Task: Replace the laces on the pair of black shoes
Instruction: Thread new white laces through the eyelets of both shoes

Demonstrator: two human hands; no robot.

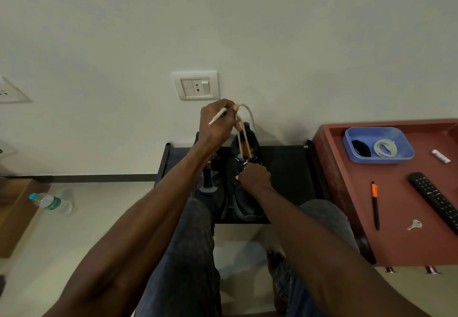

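Note:
Two black shoes stand side by side on a low black rack point(285, 165) against the wall. The right shoe point(245, 202) has a cream lace point(244, 133) running up out of its eyelets. My left hand point(218, 126) is raised above the shoes and grips that lace, both ends pulled taut upward, one tip sticking out to the left. My right hand point(252, 176) presses down on the right shoe's tongue area, fingers curled on it. The left shoe point(213, 183) is partly hidden behind my left forearm.
A red-brown table point(401, 242) at the right carries a blue tray point(406, 148) with a coiled cream lace point(385, 147) and a black lace point(360, 148), a remote point(436, 200), a pen point(375, 205) and a key point(414, 224). A water bottle point(50, 202) lies on the floor at left.

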